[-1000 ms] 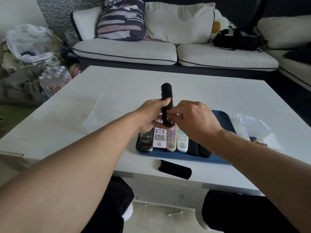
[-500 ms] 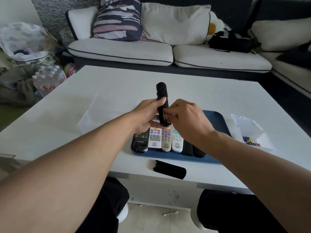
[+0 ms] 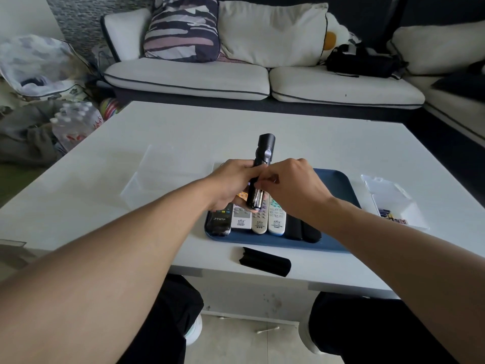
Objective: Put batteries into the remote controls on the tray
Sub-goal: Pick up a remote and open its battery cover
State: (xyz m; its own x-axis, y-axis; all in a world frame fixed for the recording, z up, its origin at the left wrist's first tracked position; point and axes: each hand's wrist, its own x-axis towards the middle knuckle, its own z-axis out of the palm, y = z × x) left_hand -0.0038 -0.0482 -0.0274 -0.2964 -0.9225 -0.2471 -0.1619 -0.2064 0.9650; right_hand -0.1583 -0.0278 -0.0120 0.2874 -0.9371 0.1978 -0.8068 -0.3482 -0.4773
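The left hand [image 3: 232,183] grips a black remote [image 3: 259,170] by its middle, holding it above the blue tray [image 3: 338,185] with its long axis running away from the person: the top end pokes out beyond the grip and the open battery bay faces up at the near end. A battery [image 3: 258,200] shows in that bay, lying along the same axis. The right hand [image 3: 291,187] meets the remote from the other side, fingertips curled in and pinching at the bay, though what they hold is hidden. Nearer than both hands, the loose black cover [image 3: 265,261] lies on the table [image 3: 168,137] beside the tray's front edge, closer to the right hand.
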